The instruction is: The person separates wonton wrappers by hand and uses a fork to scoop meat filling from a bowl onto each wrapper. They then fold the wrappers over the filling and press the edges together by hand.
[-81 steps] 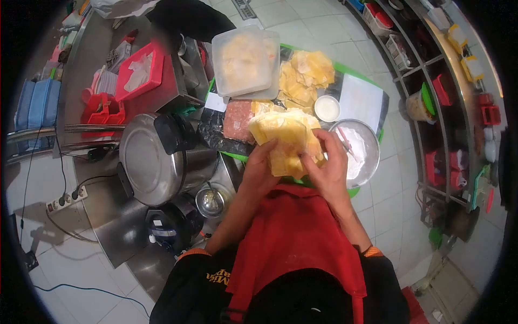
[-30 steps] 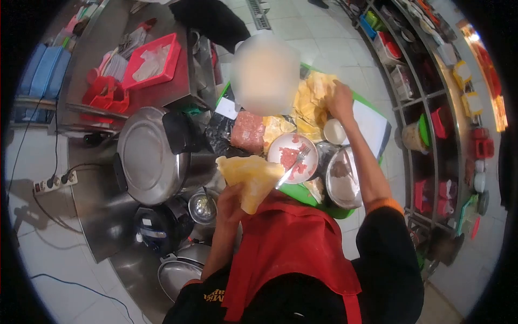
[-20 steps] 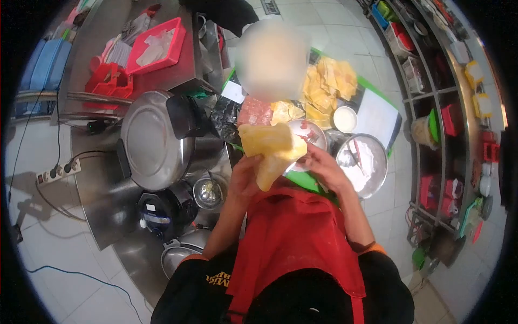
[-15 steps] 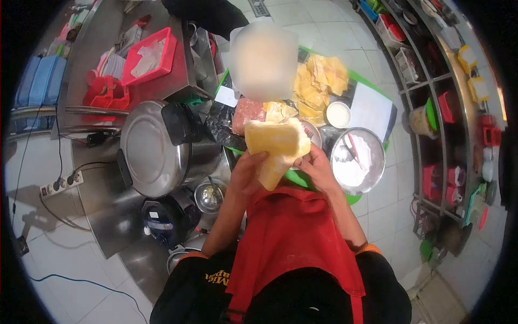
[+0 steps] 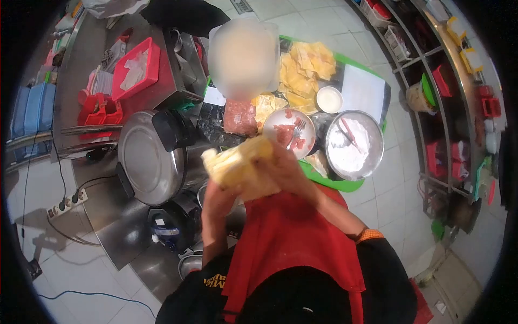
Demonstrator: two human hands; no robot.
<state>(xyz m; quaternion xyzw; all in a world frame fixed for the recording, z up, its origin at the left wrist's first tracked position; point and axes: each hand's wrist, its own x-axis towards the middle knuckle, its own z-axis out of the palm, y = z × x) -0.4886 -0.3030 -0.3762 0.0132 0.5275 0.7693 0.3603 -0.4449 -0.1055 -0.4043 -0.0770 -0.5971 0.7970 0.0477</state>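
Observation:
A stack of yellow dough wrappers [image 5: 240, 162] is held up in front of my red apron, smeared by motion. My left hand [image 5: 220, 194] grips its lower left side. On the right side of the stack, my right hand [image 5: 288, 170] is closed on it, the fingers blurred. Just beyond lies a plate [image 5: 308, 147] of pink minced meat [image 5: 283, 134] with a fork [image 5: 296, 133] in it. A bag of minced meat [image 5: 240, 117] and loose yellow wrappers [image 5: 302, 70] lie farther back.
A metal bowl [image 5: 335, 141] of white flour and a small white cup [image 5: 329, 99] stand on the right of the green-edged tray [image 5: 337, 186]. A large steel pot [image 5: 144, 156] is at left. Across from me is a translucent container [image 5: 243, 54], blurred, beside a dark sleeve [image 5: 183, 15].
My hands have moved left with the wrappers, which have turned from hanging flat to a tilted position. The plate of minced meat has come into fuller view.

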